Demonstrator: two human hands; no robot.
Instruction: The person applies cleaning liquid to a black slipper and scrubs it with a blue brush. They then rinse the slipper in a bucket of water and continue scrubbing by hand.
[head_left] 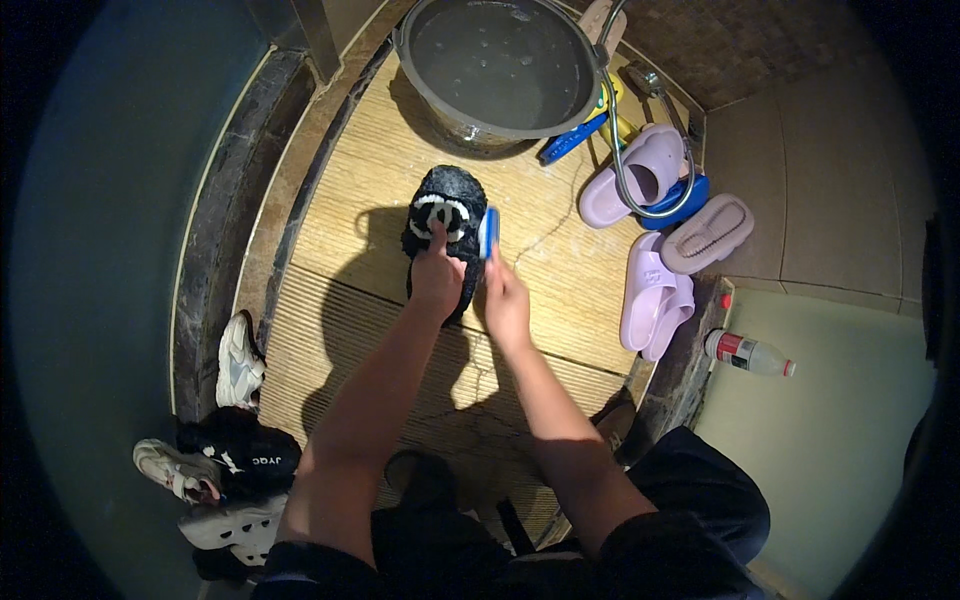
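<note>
A fuzzy black slipper [450, 185] with a white pattern on its upper lies on the ribbed yellowish floor, toe away from me. My left hand [440, 282] grips it from above, the index finger stretched onto the pattern. My right hand [508, 305] is closed round a small blue brush [491, 235]. The brush stands on edge, its white bristles against the slipper's right side. Part of the slipper's heel end is hidden beneath my left hand and wrist.
Beyond the slipper stands a large dark basin [465, 132] of greyish water. A metal hose [617, 165] curves over lilac slippers [655, 295] at the right, near a plastic bottle [750, 353]. Sneakers [240, 362] and a white clog [235, 528] lie at the left edge.
</note>
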